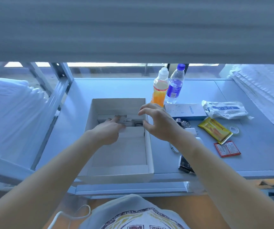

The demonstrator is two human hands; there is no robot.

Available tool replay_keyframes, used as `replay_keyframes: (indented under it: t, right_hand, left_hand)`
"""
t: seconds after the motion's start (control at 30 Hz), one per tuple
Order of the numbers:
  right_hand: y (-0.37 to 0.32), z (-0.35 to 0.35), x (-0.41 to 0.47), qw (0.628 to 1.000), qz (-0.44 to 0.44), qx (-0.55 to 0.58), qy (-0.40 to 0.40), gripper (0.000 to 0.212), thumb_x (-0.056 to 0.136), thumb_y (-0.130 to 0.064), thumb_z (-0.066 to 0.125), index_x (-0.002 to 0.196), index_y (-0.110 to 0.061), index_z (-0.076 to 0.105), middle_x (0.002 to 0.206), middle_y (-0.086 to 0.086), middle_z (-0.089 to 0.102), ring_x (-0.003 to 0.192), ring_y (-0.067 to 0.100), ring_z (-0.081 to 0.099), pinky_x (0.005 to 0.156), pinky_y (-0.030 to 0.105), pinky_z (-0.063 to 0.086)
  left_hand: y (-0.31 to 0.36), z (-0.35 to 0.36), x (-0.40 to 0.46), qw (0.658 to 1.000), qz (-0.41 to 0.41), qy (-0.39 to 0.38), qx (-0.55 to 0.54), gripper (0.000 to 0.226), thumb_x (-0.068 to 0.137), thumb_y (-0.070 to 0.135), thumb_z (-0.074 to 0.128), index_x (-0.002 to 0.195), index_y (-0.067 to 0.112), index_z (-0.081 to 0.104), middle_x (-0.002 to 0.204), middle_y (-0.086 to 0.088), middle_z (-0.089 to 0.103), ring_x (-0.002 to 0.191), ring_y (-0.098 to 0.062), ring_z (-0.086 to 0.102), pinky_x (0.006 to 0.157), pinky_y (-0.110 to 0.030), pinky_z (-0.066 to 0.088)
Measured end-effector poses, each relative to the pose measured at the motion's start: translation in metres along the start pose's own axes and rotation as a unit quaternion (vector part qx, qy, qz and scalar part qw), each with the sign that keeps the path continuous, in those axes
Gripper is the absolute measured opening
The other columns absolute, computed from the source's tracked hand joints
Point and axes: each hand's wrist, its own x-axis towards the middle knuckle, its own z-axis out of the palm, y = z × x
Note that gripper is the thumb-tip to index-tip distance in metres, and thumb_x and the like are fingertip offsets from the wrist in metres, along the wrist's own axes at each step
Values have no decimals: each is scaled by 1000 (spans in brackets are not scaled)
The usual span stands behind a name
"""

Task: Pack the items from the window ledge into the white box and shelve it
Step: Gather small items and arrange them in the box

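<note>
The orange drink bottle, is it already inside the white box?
No, the orange drink bottle stands upright on the ledge behind the white box, beside the water bottle.

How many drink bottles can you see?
2. The orange-drink plastic bottle with a white cap stands behind the white box's far right corner; the clear water bottle with a blue cap stands just right of it.

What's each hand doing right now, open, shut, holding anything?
Left hand: inside the white box, fingers on small items there; grip cannot be told.
Right hand: open above the box's right wall, holding nothing.
</note>
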Motion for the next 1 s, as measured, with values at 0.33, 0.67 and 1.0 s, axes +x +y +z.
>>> replay_keyframes:
  t: [0.33, 0.67, 1.0]
  right_hand:
    - [-10, 22, 50, 980, -28, -164, -105, 37, 90, -3, 54, 123, -12, 70, 119, 2, 65, 125, 20, 54, 129, 49, 5]
    - [-13, 33, 74, 914, -22, -325, -241, 50, 90, -10, 52, 135, -29, 61, 128, -6, 67, 116, 19, 59, 100, 32, 38]
    - [-31, 51, 49, 871, -12, -408, -273, 67, 90, -28, 55, 153, -22, 34, 149, 0, 48, 126, 24, 51, 87, 38, 35]
  left_hand:
    - [-15, 2, -6, 999, -36, 0, -22, 50, 93, 4, 36, 139, 12, 53, 156, -4, 37, 127, -32, 44, 105, -42, 44]
    - [-10, -28, -31, 983, -68, -25, 168, 16, 88, 4, 45, 89, 14, 57, 124, -8, 52, 97, -25, 35, 77, -34, 37]
    - [2, 3, -37, 993, -63, 33, 99, 76, 93, 16, 46, 160, 13, 11, 158, -12, 28, 139, -33, 37, 111, -43, 39]
